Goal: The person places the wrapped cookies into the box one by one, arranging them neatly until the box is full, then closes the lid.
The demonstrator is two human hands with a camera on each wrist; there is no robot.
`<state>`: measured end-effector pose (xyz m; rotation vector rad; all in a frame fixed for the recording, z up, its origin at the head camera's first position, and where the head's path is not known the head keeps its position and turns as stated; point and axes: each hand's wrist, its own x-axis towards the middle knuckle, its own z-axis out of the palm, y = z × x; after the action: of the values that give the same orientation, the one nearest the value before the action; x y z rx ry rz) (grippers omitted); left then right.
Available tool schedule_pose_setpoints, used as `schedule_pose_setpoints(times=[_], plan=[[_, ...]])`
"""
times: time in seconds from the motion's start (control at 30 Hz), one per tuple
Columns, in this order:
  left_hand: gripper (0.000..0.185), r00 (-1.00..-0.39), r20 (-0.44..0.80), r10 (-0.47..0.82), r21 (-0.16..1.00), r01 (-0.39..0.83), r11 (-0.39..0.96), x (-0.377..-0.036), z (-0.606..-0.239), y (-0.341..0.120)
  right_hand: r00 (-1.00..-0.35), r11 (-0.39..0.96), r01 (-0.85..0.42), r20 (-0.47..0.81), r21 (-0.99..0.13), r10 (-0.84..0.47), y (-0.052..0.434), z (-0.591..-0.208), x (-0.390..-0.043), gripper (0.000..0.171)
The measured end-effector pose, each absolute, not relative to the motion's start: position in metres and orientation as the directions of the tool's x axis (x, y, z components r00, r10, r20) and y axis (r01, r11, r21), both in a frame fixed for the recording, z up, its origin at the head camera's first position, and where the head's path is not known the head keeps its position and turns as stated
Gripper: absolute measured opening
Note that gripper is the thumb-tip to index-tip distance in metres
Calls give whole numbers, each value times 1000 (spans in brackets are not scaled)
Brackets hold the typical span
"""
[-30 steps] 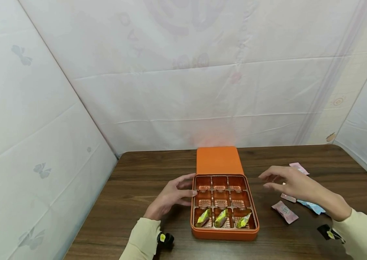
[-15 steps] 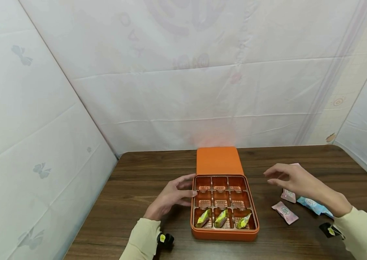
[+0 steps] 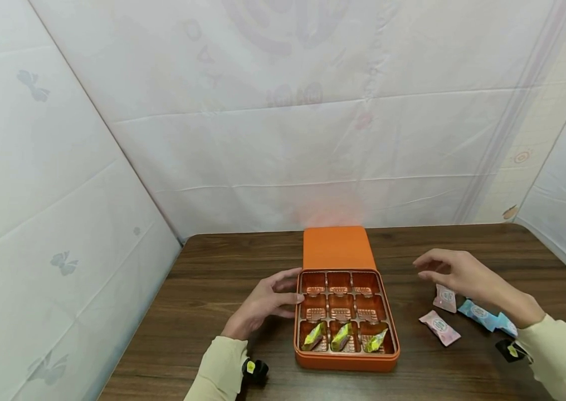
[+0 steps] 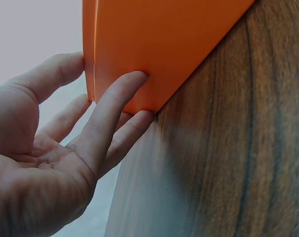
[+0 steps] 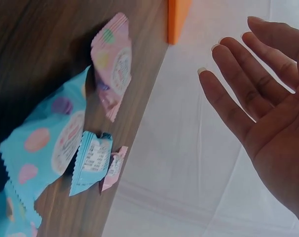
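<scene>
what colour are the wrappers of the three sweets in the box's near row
Yellow-green wrapped sweets in the orange box, clearest in the head view.

Orange box (image 3: 345, 356) sits mid-worktop (image 3: 223, 278), lid (image 3: 338, 248) lying behind it. Left hand (image 3: 263, 303) against box's left wall blocks that side. Right of box: bare strip, then pink packets (image 3: 439, 326) and blue packets (image 3: 478, 315) scattered under right hand (image 3: 455, 273). Worktop left of box free. White sheets (image 3: 62, 167) wall in left, back, right.
</scene>
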<state>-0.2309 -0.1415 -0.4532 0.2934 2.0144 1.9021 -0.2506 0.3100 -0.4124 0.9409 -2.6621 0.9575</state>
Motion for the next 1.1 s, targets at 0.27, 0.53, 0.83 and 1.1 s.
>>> schedule_pose_setpoints(times=[0.27, 0.53, 0.83, 1.1], plan=[[67, -919, -116, 377, 993, -94, 76, -230, -453, -142, -778, 627, -628, 386, -461, -496, 320, -418, -261, 20], [67, -921, -118, 372, 992, -93, 84, -230, -451, -142, -787, 677, -610, 409, -411, -462, 330, -424, -269, 20], [66, -919, -118, 376, 992, -93, 84, -229, -451, -141, -805, 711, -579, 415, -398, -423, 340, -428, -275, 20], [66, -919, -116, 376, 992, -89, 87, -229, -451, -141, -839, 749, -530, 374, -399, -395, 350, -430, -280, 18]])
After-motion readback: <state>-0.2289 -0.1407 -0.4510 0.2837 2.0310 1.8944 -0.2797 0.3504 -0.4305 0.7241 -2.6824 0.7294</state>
